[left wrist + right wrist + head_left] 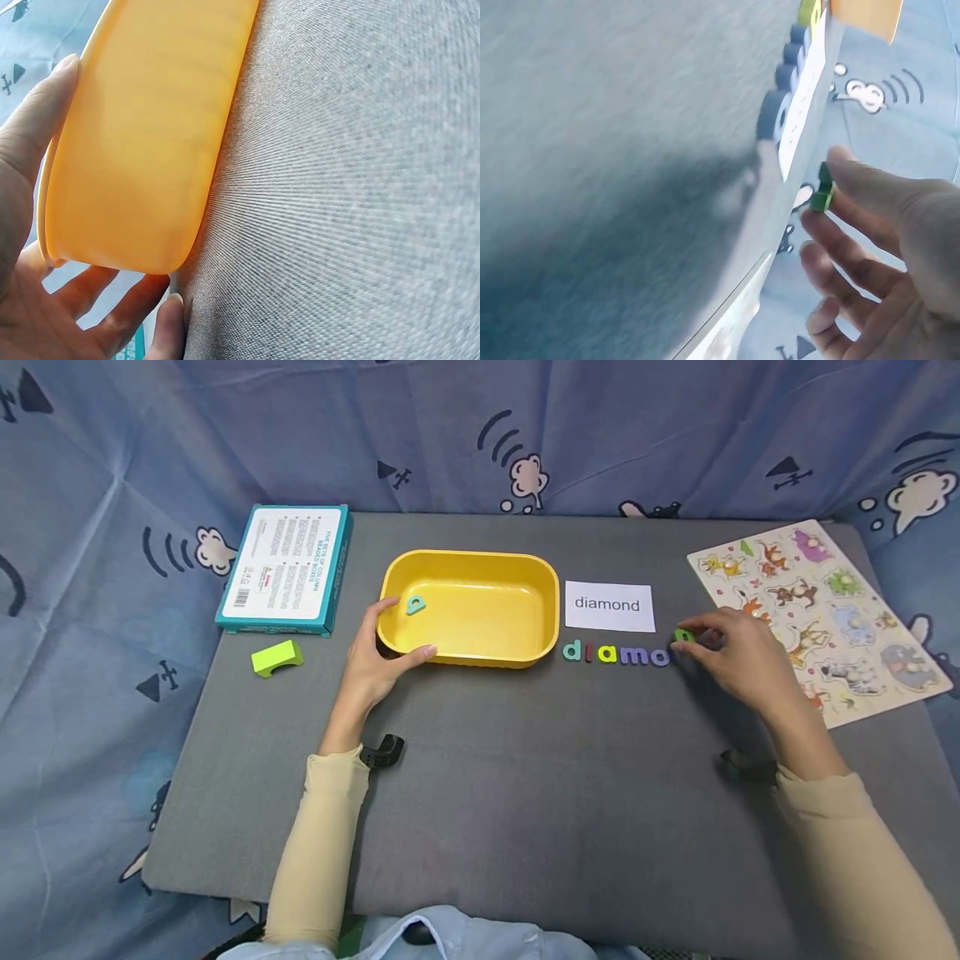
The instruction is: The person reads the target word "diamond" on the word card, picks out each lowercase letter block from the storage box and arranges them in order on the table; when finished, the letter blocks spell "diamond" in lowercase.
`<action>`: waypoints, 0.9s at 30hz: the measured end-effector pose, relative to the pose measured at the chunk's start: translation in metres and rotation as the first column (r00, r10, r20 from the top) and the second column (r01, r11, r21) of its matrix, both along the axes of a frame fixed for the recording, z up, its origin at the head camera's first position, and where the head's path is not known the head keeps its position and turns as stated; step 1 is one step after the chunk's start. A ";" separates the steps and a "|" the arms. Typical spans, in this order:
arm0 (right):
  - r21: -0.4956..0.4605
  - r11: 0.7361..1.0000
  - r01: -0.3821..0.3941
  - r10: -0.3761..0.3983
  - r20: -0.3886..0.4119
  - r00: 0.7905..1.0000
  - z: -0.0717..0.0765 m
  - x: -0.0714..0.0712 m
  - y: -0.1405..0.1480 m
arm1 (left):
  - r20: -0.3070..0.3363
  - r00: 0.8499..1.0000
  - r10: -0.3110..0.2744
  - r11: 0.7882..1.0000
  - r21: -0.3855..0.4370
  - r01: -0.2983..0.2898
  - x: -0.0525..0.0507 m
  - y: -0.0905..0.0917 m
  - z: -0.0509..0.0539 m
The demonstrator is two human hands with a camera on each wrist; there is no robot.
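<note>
My left hand holds the near left corner of a yellow plastic tray, thumb along the front rim and fingers at its left end. Inside the tray lies one teal letter. At the right, my right hand pinches a small green letter between thumb and fingers, raised off the table just past the purple letter o. That letter ends a row reading "diamo", with a teal d at its left end. Above the row lies a white card printed "diamond".
A teal-edged box lies at the back left, a lime-green arched block in front of it. A wooden animal puzzle board lies under and beyond my right forearm. Patterned blue cloth rises behind the grey table.
</note>
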State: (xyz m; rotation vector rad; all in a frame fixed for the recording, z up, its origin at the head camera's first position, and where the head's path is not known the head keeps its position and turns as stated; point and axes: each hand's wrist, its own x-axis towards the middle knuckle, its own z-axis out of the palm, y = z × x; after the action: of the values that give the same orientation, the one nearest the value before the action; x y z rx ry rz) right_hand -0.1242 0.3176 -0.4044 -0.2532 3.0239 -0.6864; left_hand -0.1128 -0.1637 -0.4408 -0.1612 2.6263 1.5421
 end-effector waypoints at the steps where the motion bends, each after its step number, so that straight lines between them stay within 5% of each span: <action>1: 0.011 1.000 -0.003 0.003 0.004 1.000 -0.001 0.001 0.003 | 0.000 1.000 -0.001 1.000 0.000 0.001 0.000 0.000 0.000; 16: 0.067 0.998 -0.015 0.010 0.073 0.997 -0.022 0.005 0.010 | -0.010 1.000 -0.007 1.000 -0.007 0.007 0.001 0.001 0.001; 23: 0.088 0.996 0.005 -0.013 0.096 0.995 -0.019 0.005 0.008 | -0.010 1.000 -0.005 1.000 -0.012 0.005 0.001 0.001 0.001; 27: 0.091 0.996 0.006 -0.009 0.042 0.999 -0.010 0.002 0.000 | -0.006 1.000 -0.006 1.000 -0.013 0.006 0.000 0.000 0.001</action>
State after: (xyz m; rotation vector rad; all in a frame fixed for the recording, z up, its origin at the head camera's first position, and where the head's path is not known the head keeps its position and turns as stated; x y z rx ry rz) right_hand -0.1224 0.3180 -0.4146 -0.2216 3.0075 -0.5460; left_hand -0.1126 -0.1635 -0.4403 -0.1499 2.6389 1.5264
